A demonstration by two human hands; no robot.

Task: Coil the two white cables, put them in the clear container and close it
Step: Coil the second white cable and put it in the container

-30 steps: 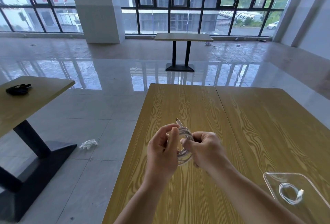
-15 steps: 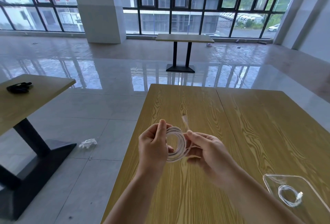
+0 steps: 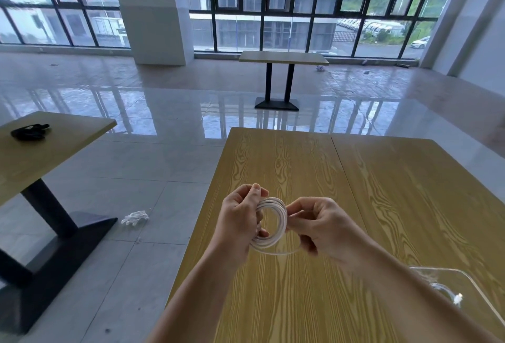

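second cable nearly coiled in hand, first one already in container, lid not on

one white cable (image 3: pixel 448 292) lies in the clear container (image 3: pixel 476 285) at the lower right of the wooden table (image 3: pixel 396 192), partly hidden behind the right forearm; no lid visible in frame. the other cable coil (image 3: pixel 272 223) is held up over the table between both hands, well apart from the container. left hand (image 3: pixel 240 222) has fingers and thumb curled round the left side of the loops. right hand (image 3: pixel 325 229) pinches the right side of the coil, other fingers curled, a short loose tail running under the coil toward it. left to do, as i judge it: tuck the tail, drop the coil in the container, close it.
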